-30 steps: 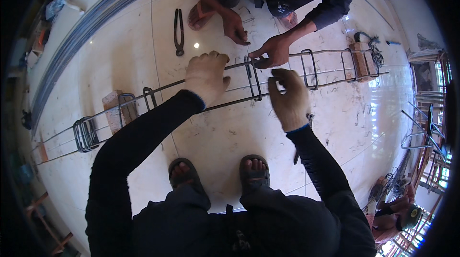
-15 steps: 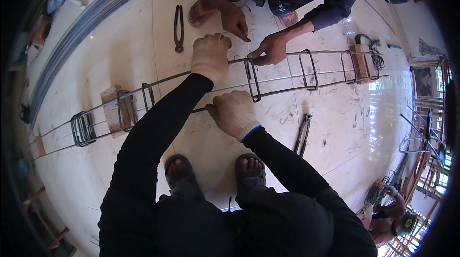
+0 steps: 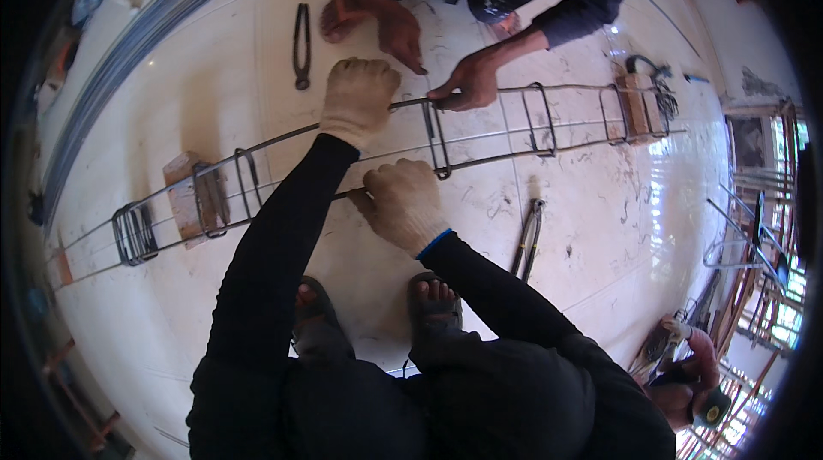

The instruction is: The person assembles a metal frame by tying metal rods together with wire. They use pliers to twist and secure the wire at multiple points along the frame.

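Note:
A long steel rebar cage (image 3: 493, 156) lies crosswise before me, its rods joined by bent square stirrups. My left hand (image 3: 360, 98), in a cream knit glove, is closed around the far rod. Closer to me, my right hand (image 3: 403, 203), gloved alike, grips the near rod. Just right of both gloves stands a stirrup (image 3: 438, 144). Across the cage, a co-worker's bare hand (image 3: 470, 84) pinches the far rod at that stirrup's corner. The co-worker's other hand (image 3: 399, 38) is beside it, apparently with a thin wire.
Bricks prop the cage at the left (image 3: 185, 196) and right (image 3: 636, 102). Bunched stirrups (image 3: 135, 234) hang near its left end. Pincers (image 3: 301, 50) lie beyond my left hand, another pair (image 3: 527, 239) at near right. Long bars (image 3: 141, 74) run along the far left. Another person (image 3: 690, 366) crouches at lower right.
The whole view has shifted slightly, so the cage and hands sit a little further left. Both my hands keep their hold on the rods. The co-worker's hands stay by the same stirrup.

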Tool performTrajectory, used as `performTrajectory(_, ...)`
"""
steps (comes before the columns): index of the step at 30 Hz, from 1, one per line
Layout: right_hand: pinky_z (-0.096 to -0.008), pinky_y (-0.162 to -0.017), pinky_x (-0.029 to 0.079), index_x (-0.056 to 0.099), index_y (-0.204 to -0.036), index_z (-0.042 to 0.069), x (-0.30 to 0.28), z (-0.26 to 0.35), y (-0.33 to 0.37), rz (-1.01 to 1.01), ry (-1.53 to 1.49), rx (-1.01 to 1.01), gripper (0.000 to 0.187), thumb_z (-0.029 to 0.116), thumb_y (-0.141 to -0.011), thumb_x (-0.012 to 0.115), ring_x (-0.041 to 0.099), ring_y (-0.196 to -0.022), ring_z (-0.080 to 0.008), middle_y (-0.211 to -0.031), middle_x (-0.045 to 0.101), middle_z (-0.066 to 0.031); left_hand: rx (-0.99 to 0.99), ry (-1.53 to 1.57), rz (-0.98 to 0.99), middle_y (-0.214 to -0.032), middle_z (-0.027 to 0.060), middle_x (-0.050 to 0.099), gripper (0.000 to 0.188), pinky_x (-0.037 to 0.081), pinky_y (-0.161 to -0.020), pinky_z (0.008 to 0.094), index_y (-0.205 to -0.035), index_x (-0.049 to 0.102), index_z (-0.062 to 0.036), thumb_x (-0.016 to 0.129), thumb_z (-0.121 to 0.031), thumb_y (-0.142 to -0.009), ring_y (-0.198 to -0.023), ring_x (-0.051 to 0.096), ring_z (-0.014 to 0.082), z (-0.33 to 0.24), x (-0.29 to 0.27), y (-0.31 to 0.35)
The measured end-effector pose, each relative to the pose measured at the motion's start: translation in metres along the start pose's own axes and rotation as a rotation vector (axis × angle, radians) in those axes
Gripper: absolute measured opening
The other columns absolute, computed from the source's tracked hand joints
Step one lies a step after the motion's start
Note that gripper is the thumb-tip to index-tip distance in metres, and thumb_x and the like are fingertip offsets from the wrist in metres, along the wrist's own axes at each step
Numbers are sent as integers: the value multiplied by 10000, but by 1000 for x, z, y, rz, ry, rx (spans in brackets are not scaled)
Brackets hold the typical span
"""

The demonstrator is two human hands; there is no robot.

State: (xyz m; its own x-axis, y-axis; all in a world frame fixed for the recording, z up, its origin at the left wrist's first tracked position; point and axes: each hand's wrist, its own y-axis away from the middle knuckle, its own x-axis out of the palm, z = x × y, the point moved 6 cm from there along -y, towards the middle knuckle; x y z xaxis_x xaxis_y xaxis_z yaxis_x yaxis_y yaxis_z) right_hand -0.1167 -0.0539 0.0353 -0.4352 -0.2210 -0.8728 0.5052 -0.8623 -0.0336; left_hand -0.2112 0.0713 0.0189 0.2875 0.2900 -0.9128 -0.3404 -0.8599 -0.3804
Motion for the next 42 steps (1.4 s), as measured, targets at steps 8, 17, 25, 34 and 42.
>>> performTrajectory(8, -519, -812, 514, 766, -821, 79, 6, -2, 0, 50, 84, 3, 351, 405, -950, 779, 714, -872, -361, -824, 717, -122, 40, -2, -79, -960, 37, 717, 161, 534, -898, 467, -916, 741, -158, 769, -117, -763, -947, 708, 289, -1, -2, 2)
performTrajectory(17, -513, -821, 516, 816, -866, 68, 3, 3, -2, 112, 83, 21, 386, 431, -980, 758, 735, -895, -364, -844, 753, -150, 61, 6, -93, -994, 35, 725, 166, 533, -913, 470, -936, 748, -160, 787, -126, -778, -953, 708, 292, -1, -5, 3)
performTrajectory(25, -510, -820, 508, 804, -869, 71, 4, 1, 0, 81, 87, -2, 379, 431, -979, 759, 728, -897, -356, -843, 739, -141, 60, -11, -73, -985, 38, 727, 167, 533, -896, 468, -922, 747, -159, 784, -119, -764, -950, 704, 299, -1, -4, 2)
performTrajectory(34, -524, -816, 496, 760, -826, 88, 8, -1, 1, 57, 81, 10, 355, 417, -959, 770, 692, -887, -363, -828, 698, -121, 23, 12, -80, -992, 40, 717, 188, 525, -915, 473, -937, 747, -155, 785, -120, -756, -963, 695, 305, 0, -5, 3)
performTrajectory(42, -520, -818, 497, 773, -865, 101, 5, 2, -5, -9, 128, -16, 330, 415, -963, 769, 698, -914, -361, -871, 716, -122, 46, 8, -185, -1044, 81, 711, 285, 519, -940, 491, -980, 716, -107, 813, -81, -713, -1004, 684, 325, 7, -17, -8)
